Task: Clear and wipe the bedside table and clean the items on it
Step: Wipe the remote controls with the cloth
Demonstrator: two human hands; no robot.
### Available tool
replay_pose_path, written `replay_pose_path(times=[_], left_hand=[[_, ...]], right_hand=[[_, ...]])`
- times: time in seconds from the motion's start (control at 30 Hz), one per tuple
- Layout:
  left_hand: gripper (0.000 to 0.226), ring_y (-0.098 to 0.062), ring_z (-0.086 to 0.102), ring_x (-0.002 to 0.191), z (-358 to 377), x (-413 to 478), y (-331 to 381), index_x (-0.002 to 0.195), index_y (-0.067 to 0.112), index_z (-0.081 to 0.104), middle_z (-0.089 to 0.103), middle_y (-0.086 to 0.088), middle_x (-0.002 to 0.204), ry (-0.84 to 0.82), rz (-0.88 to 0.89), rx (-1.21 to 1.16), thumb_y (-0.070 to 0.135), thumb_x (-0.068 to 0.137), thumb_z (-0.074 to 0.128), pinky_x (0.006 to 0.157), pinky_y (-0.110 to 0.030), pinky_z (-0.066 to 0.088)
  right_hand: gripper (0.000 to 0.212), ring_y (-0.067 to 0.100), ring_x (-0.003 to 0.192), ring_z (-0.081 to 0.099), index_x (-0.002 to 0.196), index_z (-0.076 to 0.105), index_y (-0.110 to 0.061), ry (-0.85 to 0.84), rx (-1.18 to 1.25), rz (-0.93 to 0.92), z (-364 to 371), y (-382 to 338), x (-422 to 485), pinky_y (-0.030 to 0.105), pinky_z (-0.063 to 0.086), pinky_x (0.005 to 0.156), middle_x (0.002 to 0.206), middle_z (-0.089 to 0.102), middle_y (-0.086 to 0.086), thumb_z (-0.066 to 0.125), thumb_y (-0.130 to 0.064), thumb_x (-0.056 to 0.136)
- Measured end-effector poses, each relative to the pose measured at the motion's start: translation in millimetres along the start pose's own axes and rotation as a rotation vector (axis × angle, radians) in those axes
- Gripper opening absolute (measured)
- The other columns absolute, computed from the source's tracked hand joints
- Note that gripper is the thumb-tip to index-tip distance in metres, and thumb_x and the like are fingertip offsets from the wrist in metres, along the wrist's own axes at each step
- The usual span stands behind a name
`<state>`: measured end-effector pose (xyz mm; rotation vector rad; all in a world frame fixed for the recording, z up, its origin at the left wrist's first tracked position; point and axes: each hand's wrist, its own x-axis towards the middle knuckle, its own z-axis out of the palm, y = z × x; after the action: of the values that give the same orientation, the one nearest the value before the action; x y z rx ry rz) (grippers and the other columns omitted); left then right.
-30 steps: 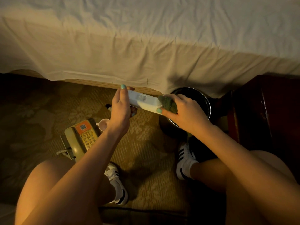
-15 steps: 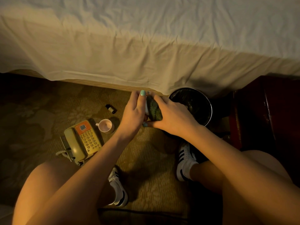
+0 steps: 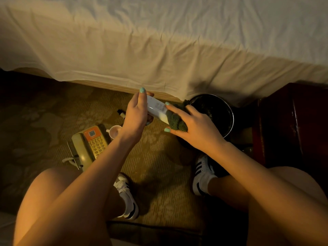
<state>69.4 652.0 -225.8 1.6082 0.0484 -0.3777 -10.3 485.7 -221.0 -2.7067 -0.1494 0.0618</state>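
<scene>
White remote (image 3: 157, 108) is hanging in the air between our two hands, over the carpet (image 3: 159, 166) and just in front of the bed (image 3: 159, 50). We are gripping one end of it with our left hand (image 3: 136, 114), fingers curled round it. We are squeezing a dark green cloth (image 3: 176, 120) in our right hand (image 3: 195, 126) and pressing it on the other end of the remote. Behind our right hand a round black bin (image 3: 232, 119) with a shiny rim is standing on the floor. It is looking very dark inside, so we cannot tell what is in it. A small cup (image 3: 114, 132) is standing on the carpet beside a yellow phone (image 3: 92, 144), and its inside is looking pink. The dark wooden bedside table (image 3: 292, 130) is standing at our right.
</scene>
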Motion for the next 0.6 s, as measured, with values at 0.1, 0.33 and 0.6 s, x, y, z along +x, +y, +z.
replay_pose_path(times=[0.1,0.33,0.6], left_hand=[[0.040,-0.009,0.049,0.061,3,-1,3,0.103,0.017,0.057,0.055,-0.005,0.082,0.023,0.004,-0.010,0.046,0.104,0.029,0.048,-0.022,0.041],[0.043,-0.002,0.042,0.045,-6,4,9,0.107,0.014,0.057,0.053,-0.006,0.079,0.022,-0.035,-0.047,0.045,0.105,0.028,0.041,-0.018,0.036],[0.041,-0.023,0.065,0.103,-1,-7,17,0.116,0.016,0.055,0.063,-0.013,0.113,-0.300,-0.049,-0.131,0.047,0.089,0.055,0.089,-0.033,0.054]], right_hand=[[0.071,0.028,0.095,0.061,0.147,0.034,-0.029,0.082,0.052,0.085,-2,1,-6,0.035,0.052,0.077,0.113,0.056,0.011,0.061,-0.053,0.085],[0.084,0.023,0.121,0.048,0.149,0.025,-0.033,-0.131,0.221,0.132,-13,3,-8,0.032,0.043,0.097,0.132,0.046,0.009,0.070,-0.049,0.080],[0.068,0.000,0.105,0.055,0.141,0.042,-0.028,0.003,0.673,0.262,-22,-12,-19,0.009,0.048,0.082,0.118,0.056,-0.011,0.072,-0.039,0.081]])
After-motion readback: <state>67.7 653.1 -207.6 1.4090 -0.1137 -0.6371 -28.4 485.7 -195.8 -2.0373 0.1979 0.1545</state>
